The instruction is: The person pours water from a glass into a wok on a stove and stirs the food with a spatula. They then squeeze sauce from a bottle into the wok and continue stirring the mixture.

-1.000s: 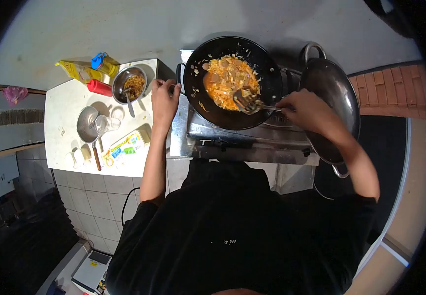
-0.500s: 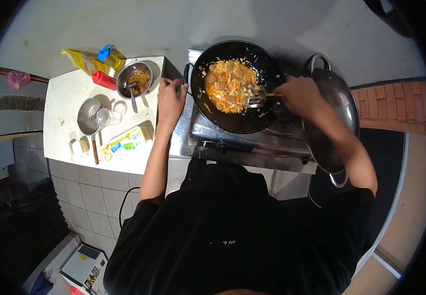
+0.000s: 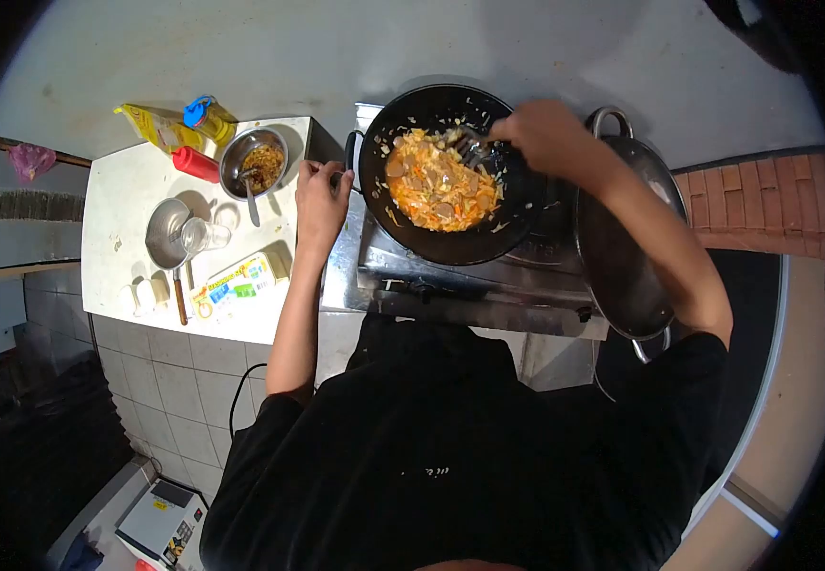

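Head view: black wok (image 3: 520, 211) seated on the gas stove (image 3: 388, 255), between the two hands. Left hand (image 3: 322, 207): fingers closed on the loop handle (image 3: 351, 152) at the wok's left side. Right hand (image 3: 541, 138): gripping the slotted spatula (image 3: 472, 149), extended over the right far rim, nearer the sausage-and-vegetable mixture (image 3: 436, 187). Spatula axis: roughly crosswise, head pointing left from the right hand, at the mixture's far edge inside the wok

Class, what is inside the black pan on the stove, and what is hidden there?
The black pan holds an orange-yellow food mixture with round slices and pale shreds. A slotted utensil, held by the right hand, reaches in. The pan's bottom under the food is covered.
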Available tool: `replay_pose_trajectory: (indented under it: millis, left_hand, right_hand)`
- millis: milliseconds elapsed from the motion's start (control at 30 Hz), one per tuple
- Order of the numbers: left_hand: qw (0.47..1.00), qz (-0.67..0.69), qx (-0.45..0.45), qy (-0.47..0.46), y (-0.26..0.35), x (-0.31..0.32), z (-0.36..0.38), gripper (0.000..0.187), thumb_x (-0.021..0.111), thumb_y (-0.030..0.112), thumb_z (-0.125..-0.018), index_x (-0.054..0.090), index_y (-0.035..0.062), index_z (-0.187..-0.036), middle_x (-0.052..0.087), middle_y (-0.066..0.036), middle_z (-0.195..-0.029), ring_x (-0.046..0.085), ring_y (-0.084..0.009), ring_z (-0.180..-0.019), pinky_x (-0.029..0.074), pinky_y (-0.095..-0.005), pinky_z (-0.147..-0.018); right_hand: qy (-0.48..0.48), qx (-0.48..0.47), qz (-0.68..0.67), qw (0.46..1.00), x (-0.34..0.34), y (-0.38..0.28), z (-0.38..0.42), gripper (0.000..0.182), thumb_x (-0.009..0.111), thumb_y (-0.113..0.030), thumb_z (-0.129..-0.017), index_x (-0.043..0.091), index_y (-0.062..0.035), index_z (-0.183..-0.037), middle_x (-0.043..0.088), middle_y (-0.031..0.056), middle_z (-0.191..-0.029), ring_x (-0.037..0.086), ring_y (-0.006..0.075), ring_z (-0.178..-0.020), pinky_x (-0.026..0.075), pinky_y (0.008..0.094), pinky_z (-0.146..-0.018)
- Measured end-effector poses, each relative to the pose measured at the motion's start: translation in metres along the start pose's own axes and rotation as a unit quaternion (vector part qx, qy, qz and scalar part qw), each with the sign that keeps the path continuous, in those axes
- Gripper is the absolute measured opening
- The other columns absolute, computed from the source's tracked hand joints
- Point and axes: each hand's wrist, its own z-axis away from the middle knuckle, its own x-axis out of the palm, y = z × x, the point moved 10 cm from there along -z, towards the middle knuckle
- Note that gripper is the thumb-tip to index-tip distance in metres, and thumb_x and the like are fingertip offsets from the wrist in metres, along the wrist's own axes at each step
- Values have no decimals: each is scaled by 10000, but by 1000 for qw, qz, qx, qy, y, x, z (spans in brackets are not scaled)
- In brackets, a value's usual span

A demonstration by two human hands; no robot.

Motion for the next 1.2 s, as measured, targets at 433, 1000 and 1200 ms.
replay_pose_trajectory:
  millis: [433, 1000, 1200]
  left_hand:
    - [999, -10, -35, -20, 4, -1, 0, 287, 667, 224, -887, 684, -26, -1026, 556, -216, -1005, 566, -361, -974, 451, -423, -887]
    - [999, -21, -23, 23, 7, -3, 6, 219, 681, 185, -866, 689, 5, -990, 529, -197, -970, 547, -358, -915, 451, -434, -824]
    - [999, -25, -29, 20, 6, 0, 5, 226, 670, 193, -882, 688, 3, -1003, 547, -216, -986, 557, -378, -957, 453, -437, -851]
  right_hand:
    - [-19, -46, 60, 997, 19, -8, -46, 299, 644, -42, -745, 683, -110, -1033, 688, 145, -890, 673, 339, -846, 540, 433, -732]
    - [-46, -133, 6, 990, -10, -18, -28, 298, 603, -96, -853, 672, -167, -1134, 687, 173, -839, 676, 359, -800, 543, 465, -696]
    - [-31, 87, -24, 995, 0, 70, -29, 227, 608, -181, -875, 693, -7, -994, 677, 224, -869, 648, 428, -835, 522, 504, -725]
